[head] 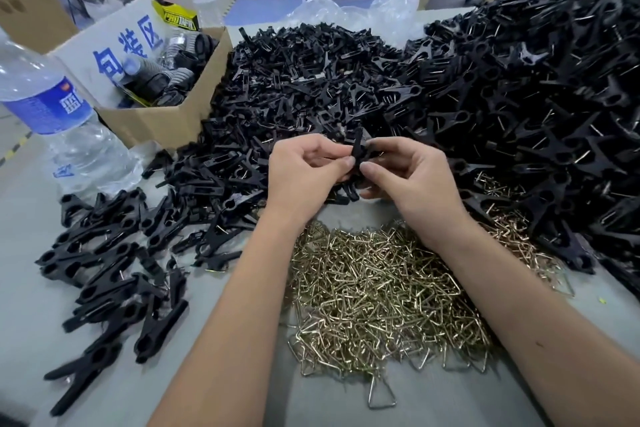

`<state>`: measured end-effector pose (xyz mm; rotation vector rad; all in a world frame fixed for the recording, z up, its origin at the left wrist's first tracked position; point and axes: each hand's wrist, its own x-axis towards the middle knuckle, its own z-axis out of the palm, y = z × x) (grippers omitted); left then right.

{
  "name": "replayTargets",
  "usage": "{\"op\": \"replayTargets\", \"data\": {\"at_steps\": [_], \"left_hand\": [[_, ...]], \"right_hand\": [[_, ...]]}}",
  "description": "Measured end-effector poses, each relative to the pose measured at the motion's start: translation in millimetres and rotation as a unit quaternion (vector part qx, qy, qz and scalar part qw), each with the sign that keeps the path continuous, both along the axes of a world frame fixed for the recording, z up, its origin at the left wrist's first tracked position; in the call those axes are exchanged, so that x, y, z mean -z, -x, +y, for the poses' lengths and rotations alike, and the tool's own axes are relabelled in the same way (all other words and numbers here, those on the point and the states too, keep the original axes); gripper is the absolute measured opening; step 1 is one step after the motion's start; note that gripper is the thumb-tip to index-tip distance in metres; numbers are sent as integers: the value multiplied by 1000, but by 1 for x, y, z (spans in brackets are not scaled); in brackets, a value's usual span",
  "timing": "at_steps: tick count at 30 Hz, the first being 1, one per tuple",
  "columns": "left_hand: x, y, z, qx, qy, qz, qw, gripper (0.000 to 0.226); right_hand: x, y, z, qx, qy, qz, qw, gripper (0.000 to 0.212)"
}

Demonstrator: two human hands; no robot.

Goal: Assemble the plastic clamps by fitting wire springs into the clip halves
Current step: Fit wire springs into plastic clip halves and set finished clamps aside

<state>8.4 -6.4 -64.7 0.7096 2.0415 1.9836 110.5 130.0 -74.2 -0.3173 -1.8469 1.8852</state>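
My left hand (306, 168) and my right hand (412, 173) meet above the table's middle and pinch black plastic clip halves (356, 152) between their fingertips. Whether a wire sits in the held parts is hidden by the fingers. A heap of brass-coloured wire springs (384, 295) lies on the table just below my wrists. A big pile of loose black clip halves (311, 80) spreads behind my hands. A higher mound of assembled black clamps (540, 87) with wires showing rises at the right. Several finished clamps (110, 263) lie at the left.
A clear water bottle (59, 121) with a blue label stands at the far left. Behind it is an open cardboard box (166, 114) holding black parts and a white sign. Clear plastic bags (363, 14) lie at the back. Bare grey tabletop (31, 340) shows at the near left.
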Motion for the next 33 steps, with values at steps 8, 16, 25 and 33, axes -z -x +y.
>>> {"op": "replayTargets", "data": {"at_steps": [8, 16, 25, 33], "left_hand": [[5, 3, -1, 4, 3, -10, 1000, 16], [6, 6, -1, 28, 22, -6, 999, 17], [-2, 0, -9, 97, 38, 30, 994, 37], [-3, 1, -5, 75, 7, 13, 997, 34]], "right_hand": [[3, 0, 3, 32, 2, 8, 999, 31], [3, 0, 3, 38, -5, 12, 999, 31], [1, -3, 4, 46, 4, 31, 998, 24], [-4, -6, 2, 14, 4, 24, 1000, 39]]}}
